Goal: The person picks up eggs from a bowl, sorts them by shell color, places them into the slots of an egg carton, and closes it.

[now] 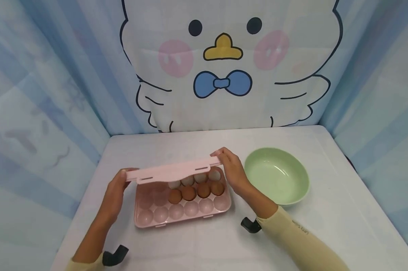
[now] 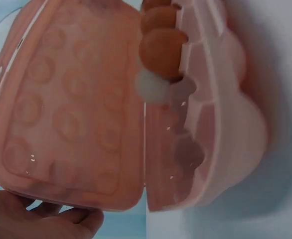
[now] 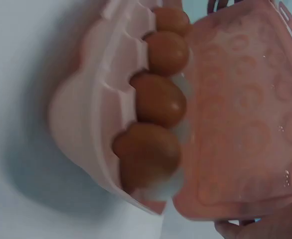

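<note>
Your left hand and right hand each pinch an end of the pink plastic lid of the pink egg box, low in the middle of the frame. Lift both ends evenly and slowly. Behind the front cups sit four brown eggs, then white eggs. A round green bowl waits further right.

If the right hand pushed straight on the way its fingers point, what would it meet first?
The right hand points left along the lid it already grips; beyond that, probably the left hand at the other end, though depth is unclear.
</note>
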